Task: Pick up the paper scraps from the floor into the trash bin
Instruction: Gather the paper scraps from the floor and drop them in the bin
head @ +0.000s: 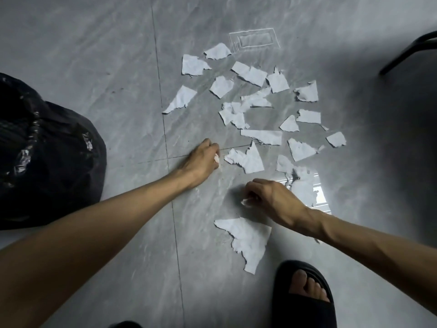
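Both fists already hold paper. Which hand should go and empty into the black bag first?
Left, probably. The left hand lies on the same side as the black bag, with bare floor between them. The right hand would have to cross over the left arm.

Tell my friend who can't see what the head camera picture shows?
Two bare hands reach down to a grey tiled floor scattered with torn white paper scraps; the left hand and right hand each pinch a small scrap. A black trash bag sits at left.
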`<act>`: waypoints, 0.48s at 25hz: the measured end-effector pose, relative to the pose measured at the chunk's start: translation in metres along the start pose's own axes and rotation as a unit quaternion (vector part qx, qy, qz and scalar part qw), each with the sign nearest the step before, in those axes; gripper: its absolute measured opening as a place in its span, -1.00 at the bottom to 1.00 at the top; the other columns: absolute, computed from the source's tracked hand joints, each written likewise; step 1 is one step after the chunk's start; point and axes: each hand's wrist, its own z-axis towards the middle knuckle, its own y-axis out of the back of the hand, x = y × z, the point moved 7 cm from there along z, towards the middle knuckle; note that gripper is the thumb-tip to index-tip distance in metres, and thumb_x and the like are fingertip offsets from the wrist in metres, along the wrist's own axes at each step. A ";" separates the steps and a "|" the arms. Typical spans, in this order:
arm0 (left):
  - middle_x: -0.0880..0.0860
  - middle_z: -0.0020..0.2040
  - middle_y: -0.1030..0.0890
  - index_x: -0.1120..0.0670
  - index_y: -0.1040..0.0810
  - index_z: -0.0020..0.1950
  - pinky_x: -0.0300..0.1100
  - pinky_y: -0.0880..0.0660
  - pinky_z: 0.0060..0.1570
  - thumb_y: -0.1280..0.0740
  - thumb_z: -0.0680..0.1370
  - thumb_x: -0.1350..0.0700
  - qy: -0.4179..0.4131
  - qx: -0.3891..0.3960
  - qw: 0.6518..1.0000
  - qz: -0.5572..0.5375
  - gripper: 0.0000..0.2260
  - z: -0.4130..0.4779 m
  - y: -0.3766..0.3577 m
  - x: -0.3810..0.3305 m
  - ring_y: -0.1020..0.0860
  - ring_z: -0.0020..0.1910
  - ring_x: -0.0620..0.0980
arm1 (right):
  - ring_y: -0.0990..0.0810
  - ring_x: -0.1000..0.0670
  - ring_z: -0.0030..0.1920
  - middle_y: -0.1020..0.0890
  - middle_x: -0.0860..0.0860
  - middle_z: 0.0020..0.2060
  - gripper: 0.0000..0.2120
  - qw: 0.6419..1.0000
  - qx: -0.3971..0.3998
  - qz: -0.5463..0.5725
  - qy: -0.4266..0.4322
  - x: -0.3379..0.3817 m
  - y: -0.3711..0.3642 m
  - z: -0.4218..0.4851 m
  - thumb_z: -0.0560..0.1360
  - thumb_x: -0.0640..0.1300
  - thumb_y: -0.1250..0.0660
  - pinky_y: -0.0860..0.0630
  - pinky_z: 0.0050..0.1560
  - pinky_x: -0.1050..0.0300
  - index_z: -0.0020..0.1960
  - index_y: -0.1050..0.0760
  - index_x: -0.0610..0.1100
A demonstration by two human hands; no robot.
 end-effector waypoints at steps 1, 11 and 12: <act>0.08 0.02 -0.44 0.17 -0.52 -0.04 -0.10 -0.46 0.00 -0.40 0.46 0.25 -0.002 -0.017 1.000 -0.012 -0.88 -0.002 0.002 0.004 -0.52 -0.04 0.09 | -0.54 -0.04 -0.22 -0.57 0.02 -0.19 -0.88 1.000 0.017 0.013 0.013 0.006 -0.004 -0.007 0.49 -0.03 -0.32 -0.50 -0.22 0.03 -0.07 -0.46 -0.07; 0.09 -0.32 -0.63 0.17 -0.57 -0.17 -0.20 -0.45 -0.27 -0.41 0.41 0.20 0.008 -0.035 0.989 -0.140 -0.94 -0.014 0.032 0.010 -0.55 -0.36 -0.04 | -0.58 -0.03 -0.14 -0.63 0.01 -0.17 -0.91 0.995 0.023 0.087 -0.040 0.030 -0.029 0.013 0.50 -0.10 -0.30 -0.46 -0.13 0.17 -0.07 -0.54 -0.10; 0.10 -0.29 -0.63 0.16 -0.56 -0.13 -0.21 -0.46 -0.27 -0.41 0.42 0.20 0.010 -0.036 0.988 -0.148 -0.92 -0.012 0.035 0.009 -0.56 -0.34 -0.03 | -0.56 0.03 -0.24 -0.61 0.06 -0.28 -0.97 0.982 -0.007 0.159 -0.098 0.015 -0.017 0.014 0.47 -0.16 -0.35 -0.45 -0.18 0.22 -0.15 -0.53 -0.10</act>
